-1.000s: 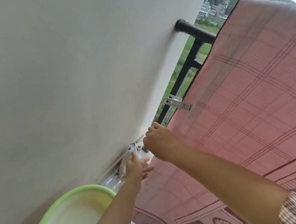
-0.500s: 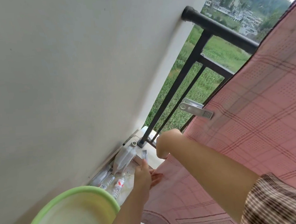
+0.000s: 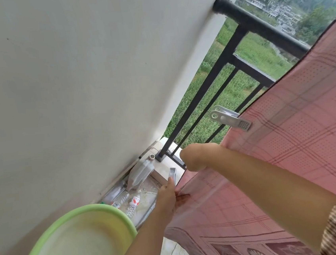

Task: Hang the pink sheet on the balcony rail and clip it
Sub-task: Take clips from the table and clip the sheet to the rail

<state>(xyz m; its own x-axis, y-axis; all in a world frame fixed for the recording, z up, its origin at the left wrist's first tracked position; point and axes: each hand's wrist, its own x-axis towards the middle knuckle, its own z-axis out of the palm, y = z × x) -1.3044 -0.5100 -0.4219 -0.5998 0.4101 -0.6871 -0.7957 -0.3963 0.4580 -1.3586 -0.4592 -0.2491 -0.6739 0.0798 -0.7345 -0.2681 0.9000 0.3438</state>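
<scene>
Pink sheet: checked fabric with a floral border, draped over the balcony rail and hanging down on the near side; its left edge runs from the rail down to the hands.

Clip, fitted: one grey peg, biting the sheet's left edge partway down, handles pointing out toward the bars.

Clip, loose: a second grey peg, pinched in the left hand, thumb and fingers narrow around it, just beside the lower stretch of the sheet's edge.

Right hand: closed over or behind the sheet's edge below the fitted clip; whether it grips cloth cannot be told, the fingers being turned away.

Other items: green basin at lower left; jug and plastic bottles on the floor against the wall.

Risk, as judged: the lower edge appears unpinned. If the right hand slackens before the loose clip bites, the cloth may slip off or bunch. A clip catching only the hem could pull free in wind. A fumbled peg could fall between the bars.
</scene>
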